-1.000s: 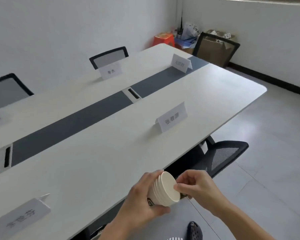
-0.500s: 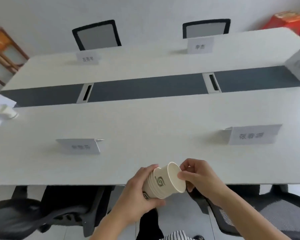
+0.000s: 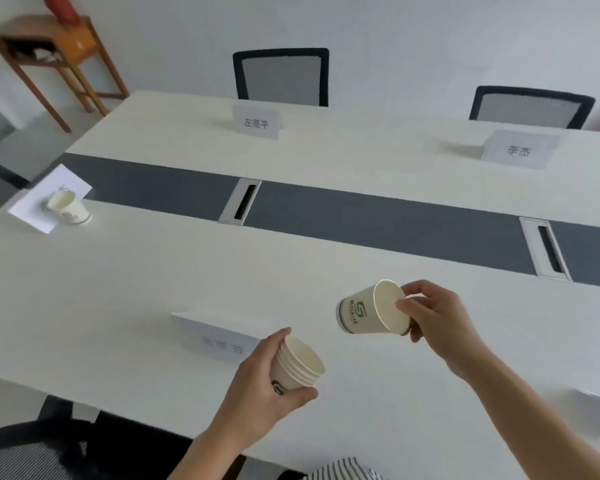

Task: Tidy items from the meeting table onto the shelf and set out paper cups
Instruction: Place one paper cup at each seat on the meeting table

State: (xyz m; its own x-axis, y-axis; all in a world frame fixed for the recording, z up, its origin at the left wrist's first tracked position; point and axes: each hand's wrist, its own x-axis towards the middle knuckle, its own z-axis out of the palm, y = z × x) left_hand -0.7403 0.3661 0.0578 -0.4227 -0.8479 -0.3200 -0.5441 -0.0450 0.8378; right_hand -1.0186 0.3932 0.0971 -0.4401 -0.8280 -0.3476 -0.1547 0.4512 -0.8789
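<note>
Fingers [image 3: 407, 304] of right hand [image 3: 437, 317] pinch cup [image 3: 371, 311] by rim, tilted above table [image 3: 153, 271]; left hand [image 3: 260, 382] wraps stack [image 3: 298, 367]. We should upright it, then place beside card [image 3: 222, 336].

I was looking at an office meeting room: a long white worktop [image 3: 326, 271] with a grey centre strip [image 3: 378, 220], folded white paper name cards [image 3: 256, 121] at each seat, black mesh-backed office chairs [image 3: 281, 76] and plain white walls [image 3: 395, 36].
</note>
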